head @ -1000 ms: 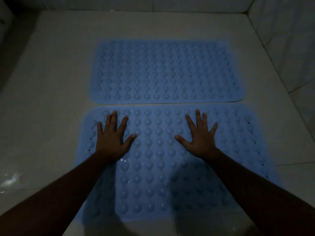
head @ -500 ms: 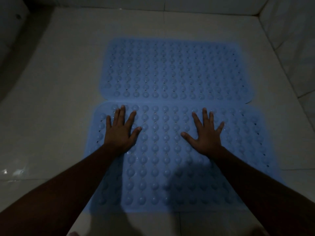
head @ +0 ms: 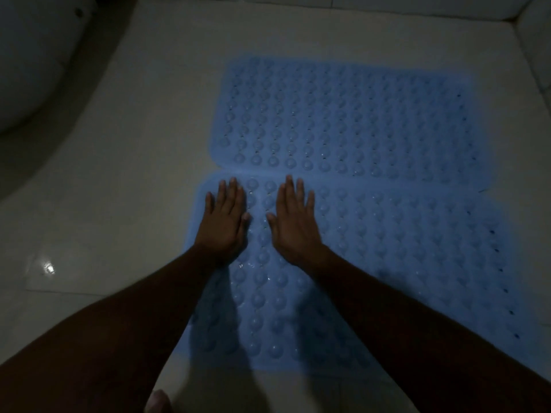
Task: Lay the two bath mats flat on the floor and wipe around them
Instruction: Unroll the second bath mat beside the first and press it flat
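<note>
Two blue bath mats covered in round bumps lie flat on the pale tiled floor, long edges touching. The far mat (head: pixel 351 120) sits beyond the near mat (head: pixel 387 248). My left hand (head: pixel 225 220) presses palm down on the near mat's far left corner, fingers extended. Just to its right, my right hand (head: pixel 293 222) also lies palm down on the near mat, fingers together. Both hands hold nothing. My forearms cover part of the near mat's left side.
A white rounded fixture (head: pixel 35 61) curves through the upper left corner. Tiled walls (head: pixel 533 49) close the right and far sides. A bright wet reflection (head: pixel 49 268) shows on the floor at the left. A toe or foot tip (head: pixel 158 400) shows at the bottom edge.
Both hands have slid left and closer together on the near mat, now by its left corner. The view has shifted left, bringing the white fixture into sight.
</note>
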